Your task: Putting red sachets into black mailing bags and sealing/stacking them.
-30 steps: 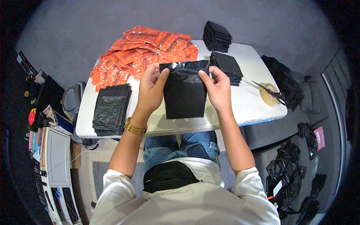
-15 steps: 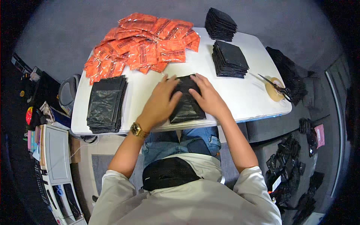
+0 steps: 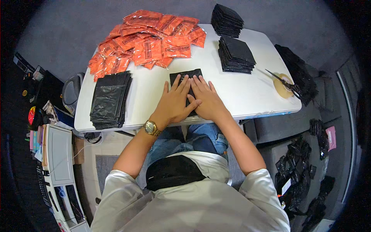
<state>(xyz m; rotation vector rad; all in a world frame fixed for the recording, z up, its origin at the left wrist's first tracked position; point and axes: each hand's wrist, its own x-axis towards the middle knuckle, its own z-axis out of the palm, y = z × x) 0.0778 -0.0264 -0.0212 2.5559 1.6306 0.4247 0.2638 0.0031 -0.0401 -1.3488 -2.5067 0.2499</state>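
Both palms lie flat on a black plastic bag (image 3: 186, 73) near the table's front edge. My left hand (image 3: 175, 99), with a gold watch on its wrist, has its fingers stretched out over the left part. Beside it, my right hand (image 3: 206, 99) presses with straight fingers, and the two hands touch at the thumbs. Most of the bag is hidden under them; its far edge shows past the fingertips. A stack of flat black plastic bags (image 3: 109, 100) lies to the left of my left hand.
Orange items in clear packets (image 3: 148, 52) are heaped at the back left of the white table (image 3: 150, 83). Two piles of folded black bags, a near one (image 3: 235, 54) and a far one (image 3: 227, 20), stand at the back right. Scissors (image 3: 288, 85) rest on a tape roll (image 3: 281, 91).
My hands have come together over the middle of the black bag, with fingers straightened and flat, where before they were apart at its two sides with fingers curved.
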